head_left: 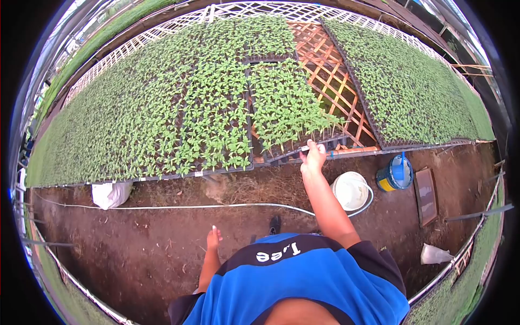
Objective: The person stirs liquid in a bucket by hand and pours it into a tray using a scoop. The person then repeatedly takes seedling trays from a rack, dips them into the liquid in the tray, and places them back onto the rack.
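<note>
My right hand (312, 156) reaches forward with its fingers closed on the front edge of a black seedling tray (281, 157). Dense green seedlings (284, 103) fill this tray, and its front right side sits slightly tilted above the bench's front rail. To its left, touching or nearly touching it, stands another seedling tray (216, 171). My left hand (214, 237) hangs low beside my body, over the soil floor, with nothing in it. Its fingers are small in view but look loosely apart.
An orange-brown lattice bench top (349, 105) shows right of the held tray; more seedling trays (406, 86) lie beyond. Below stand a white bucket (351, 193) and a blue bucket (394, 176). A hose (238, 205) crosses the floor; a white sack (112, 194) sits left.
</note>
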The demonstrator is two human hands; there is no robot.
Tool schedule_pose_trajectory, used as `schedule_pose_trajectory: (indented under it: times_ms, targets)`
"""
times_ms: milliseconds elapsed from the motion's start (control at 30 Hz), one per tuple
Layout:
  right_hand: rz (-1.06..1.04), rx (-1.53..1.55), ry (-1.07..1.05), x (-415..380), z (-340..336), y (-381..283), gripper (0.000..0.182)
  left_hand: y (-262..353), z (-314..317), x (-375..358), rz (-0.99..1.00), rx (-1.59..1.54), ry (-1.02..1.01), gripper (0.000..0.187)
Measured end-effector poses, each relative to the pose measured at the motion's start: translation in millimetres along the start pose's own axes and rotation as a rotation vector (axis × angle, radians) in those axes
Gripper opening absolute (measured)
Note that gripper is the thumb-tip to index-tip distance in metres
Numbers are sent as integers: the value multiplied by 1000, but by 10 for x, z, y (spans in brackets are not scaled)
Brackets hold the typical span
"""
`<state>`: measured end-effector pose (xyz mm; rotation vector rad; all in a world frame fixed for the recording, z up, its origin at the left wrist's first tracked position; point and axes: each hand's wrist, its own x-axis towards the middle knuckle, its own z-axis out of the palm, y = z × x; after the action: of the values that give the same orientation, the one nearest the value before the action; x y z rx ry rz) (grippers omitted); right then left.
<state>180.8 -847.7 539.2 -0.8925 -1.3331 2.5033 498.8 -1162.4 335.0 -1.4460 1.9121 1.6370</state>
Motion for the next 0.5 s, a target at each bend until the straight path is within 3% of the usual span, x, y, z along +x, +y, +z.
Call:
schedule_pose_trajectory:
  times_ms: [133, 300, 500]
  targets:
    - [-115, 85, -104, -171, 258, -579, 19, 138, 107, 181, 117, -38, -28, 55]
    - [-244, 233, -268, -208, 834, -1229, 16, -70, 88, 124, 3, 14, -43, 52]
    - [-332, 266, -260, -212, 1596, -1844, 9, -165, 148, 25, 56, 136, -165, 40]
